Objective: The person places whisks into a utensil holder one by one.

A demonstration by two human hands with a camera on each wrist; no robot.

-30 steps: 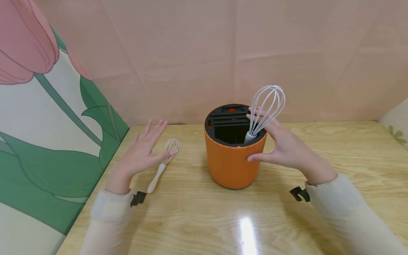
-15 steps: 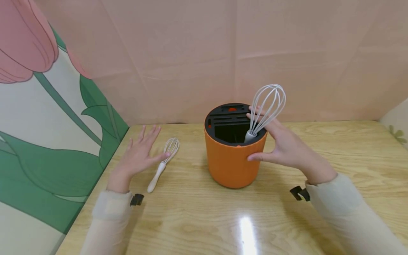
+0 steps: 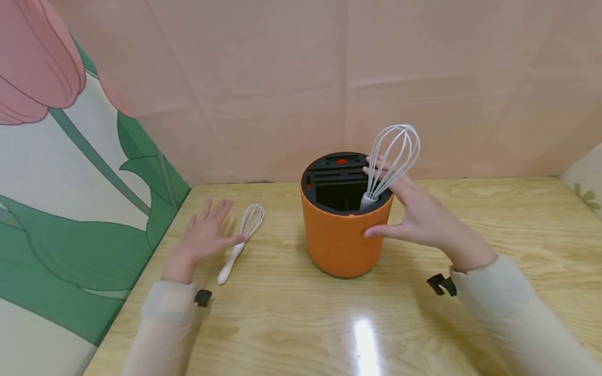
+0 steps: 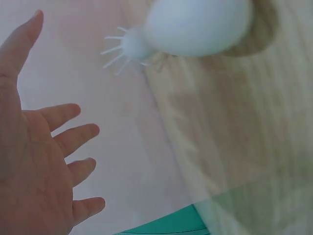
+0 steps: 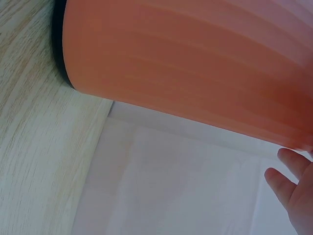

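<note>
At the far left of the orange utensil holder (image 3: 347, 245), a wall covering with a tulip print (image 3: 89, 250) rises beside the wooden worktop (image 3: 282, 324). Next comes the left hand (image 3: 199, 237), well apart to the holder's left, its fingers spread wide and holding nothing. The small white whisk (image 3: 231, 263) lies on the worktop between this hand and the holder, handle toward the near edge, wires angled away toward the back. In the head view the left thumb overlaps it where wires meet handle; the left wrist view shows a gap between the two.

The holder stands upright, its black slotted top (image 3: 316, 171) facing up. In the right end of its large front compartment leans the larger whisk (image 3: 374, 189), wires up and tilted to the right, handle mostly hidden inside.

At the holder's right side, the right hand (image 3: 416, 216) grips it in a wide span: thumb against the front wall, fingers at the rear rim, partly behind the larger whisk's wires.
</note>
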